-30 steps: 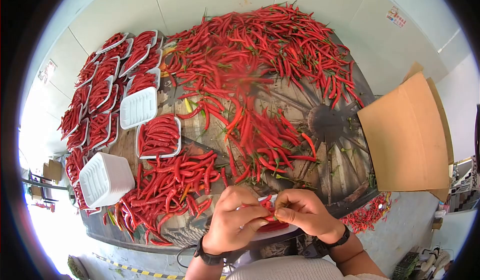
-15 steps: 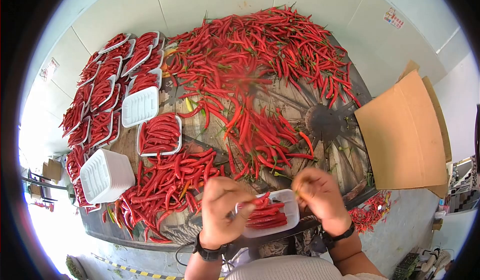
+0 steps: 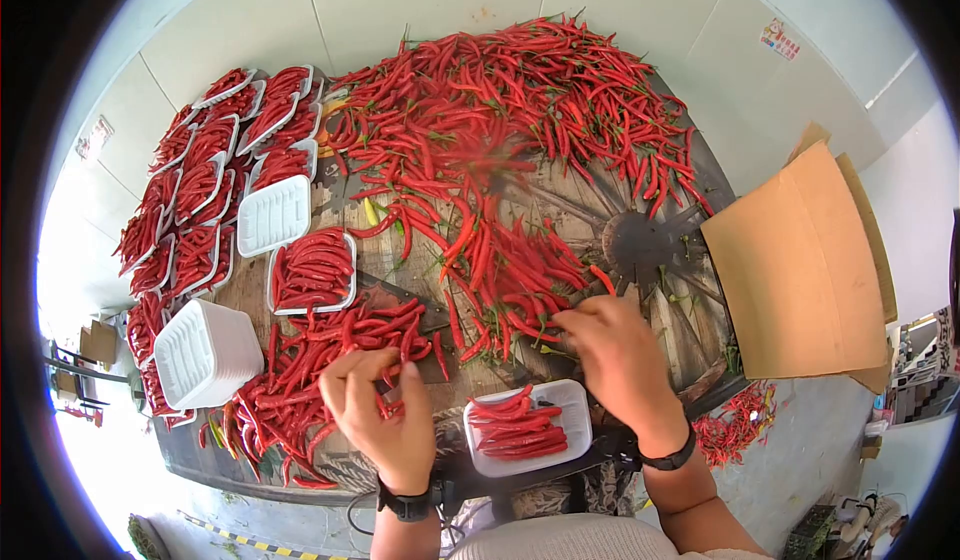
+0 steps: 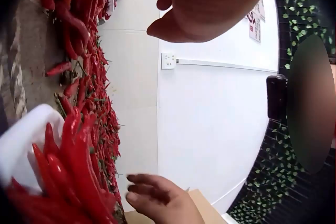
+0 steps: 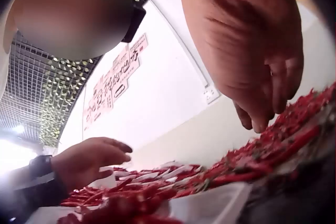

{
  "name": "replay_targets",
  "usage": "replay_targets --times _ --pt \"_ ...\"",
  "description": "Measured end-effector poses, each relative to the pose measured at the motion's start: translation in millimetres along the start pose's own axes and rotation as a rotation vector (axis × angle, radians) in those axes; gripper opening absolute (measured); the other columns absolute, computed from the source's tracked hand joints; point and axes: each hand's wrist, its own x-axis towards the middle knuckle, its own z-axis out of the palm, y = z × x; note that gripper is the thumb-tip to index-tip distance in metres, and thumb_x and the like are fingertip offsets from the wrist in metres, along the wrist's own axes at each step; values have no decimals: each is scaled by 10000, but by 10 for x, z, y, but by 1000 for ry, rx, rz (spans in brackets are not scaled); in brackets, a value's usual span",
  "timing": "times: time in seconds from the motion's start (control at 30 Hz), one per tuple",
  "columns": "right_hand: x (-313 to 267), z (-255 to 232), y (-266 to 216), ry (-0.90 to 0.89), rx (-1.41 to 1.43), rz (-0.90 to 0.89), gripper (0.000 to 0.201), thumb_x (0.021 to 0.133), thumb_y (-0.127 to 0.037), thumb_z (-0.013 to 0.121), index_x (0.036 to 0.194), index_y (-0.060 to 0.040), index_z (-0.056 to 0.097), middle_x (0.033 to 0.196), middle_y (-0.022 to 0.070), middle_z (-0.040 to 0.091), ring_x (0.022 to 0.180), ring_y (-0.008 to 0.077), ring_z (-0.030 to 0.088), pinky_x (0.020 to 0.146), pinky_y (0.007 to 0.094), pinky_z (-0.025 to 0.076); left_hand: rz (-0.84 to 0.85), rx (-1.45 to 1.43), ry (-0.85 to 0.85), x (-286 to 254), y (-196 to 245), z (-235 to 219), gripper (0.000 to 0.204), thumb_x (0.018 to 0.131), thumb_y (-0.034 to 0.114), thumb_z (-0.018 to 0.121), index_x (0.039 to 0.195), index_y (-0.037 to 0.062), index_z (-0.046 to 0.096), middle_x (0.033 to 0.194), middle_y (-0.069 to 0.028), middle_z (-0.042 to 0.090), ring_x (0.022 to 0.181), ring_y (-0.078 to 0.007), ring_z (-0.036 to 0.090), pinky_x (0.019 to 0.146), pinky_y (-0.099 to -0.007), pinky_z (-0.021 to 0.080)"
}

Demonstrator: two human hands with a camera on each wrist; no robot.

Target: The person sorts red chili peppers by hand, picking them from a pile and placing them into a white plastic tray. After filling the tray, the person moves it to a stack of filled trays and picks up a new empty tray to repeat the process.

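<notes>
Directly before me on the table stands a white tray, partly filled with red chili peppers. My left hand hovers at the edge of a heap of red chilies, thumb and fingers apart with nothing between them. Over the near end of a trail of stemmed chilies, my right hand reaches out, its fingertips right beside several peppers. In the right wrist view the fingers of the right hand hang loosely downward and hold no pepper.
Filled trays crowd the table's left side, near a stack of white trays and an upturned tray. A large chili pile covers the back. A cardboard box stands at right. More chilies lie below the table's right edge.
My hands met over the tray, then parted. The left hand has moved left to the chili heap; the right has moved forward to the stemmed chilies. The tray's contents are uncovered now.
</notes>
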Motion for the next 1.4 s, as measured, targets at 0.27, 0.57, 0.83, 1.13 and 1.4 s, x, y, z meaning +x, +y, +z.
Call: replay_targets --times 0.27,0.57,0.83,1.13,1.4 --pt "131 141 14 -153 -15 5 229 808 -31 736 1034 -58 719 1021 113 659 968 345 636 832 440 524 15 -171 -236 -68 39 56 183 765 -26 755 928 29 693 961 -86 609 895 -220 590 787 -325 472" --pt "-1 -29 -54 116 313 105 155 867 0 725 1014 -18 680 992 131 694 795 269 683 697 344 545 2 -274 -346 -90 20 75 241 712 34 819 933 60 727 945 -92 615 881 -278 577 789 -381 462" --pt "-295 -41 -81 9 948 371 143 968 -25 672 1092 38 639 1006 66 661 919 110 645 822 258 526 2 -310 -327 -45 117 79 435 692 222 917 993 -2 697 999 -101 605 952 -252 600 840 -354 488" --pt "-326 40 -151 35 951 316 146 937 10 689 1074 38 646 1004 68 664 898 106 639 775 245 517 -11 -492 -522 -82 -4 69 363 686 211 927 919 8 738 938 -77 642 921 -224 613 818 -329 489" --pt "-266 125 -213 108 903 210 155 862 30 759 994 31 677 981 99 698 847 141 661 747 278 528 -38 -433 -532 -74 27 79 317 677 155 921 902 20 743 908 -74 655 882 -223 626 792 -340 508"
